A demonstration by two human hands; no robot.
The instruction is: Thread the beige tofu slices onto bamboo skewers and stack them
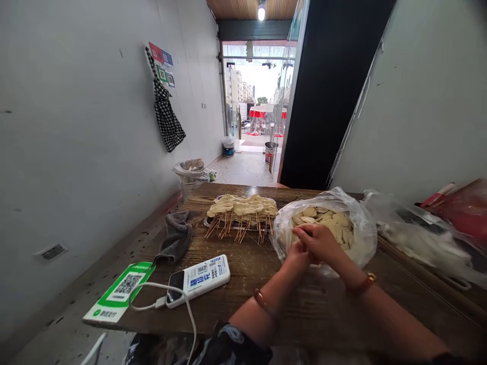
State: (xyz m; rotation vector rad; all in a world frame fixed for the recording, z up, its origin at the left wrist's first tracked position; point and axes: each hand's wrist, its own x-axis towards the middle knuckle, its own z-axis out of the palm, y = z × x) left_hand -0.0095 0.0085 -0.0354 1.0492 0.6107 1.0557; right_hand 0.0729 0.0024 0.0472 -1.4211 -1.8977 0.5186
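My left hand (298,257) and my right hand (318,240) meet in front of an open clear plastic bag (363,230). Both have their fingers curled closed and pressed together; whatever is between them is hidden or too small to make out. Inside the bag lie many pale yellow, flat, roundish slices (338,220). Left of the bag, a metal tray (207,222) bears a pile of skewers (243,207) threaded with similar pale slices. Their thin wooden sticks point towards me over the tray's near edge.
A white power bank (207,276) with a cable lies on the wooden table (243,304), near a green QR-code card (122,291) and a grey cloth (175,238). Plastic bags (426,243) crowd the right side. A lined bin (190,172) stands beyond the far left corner.
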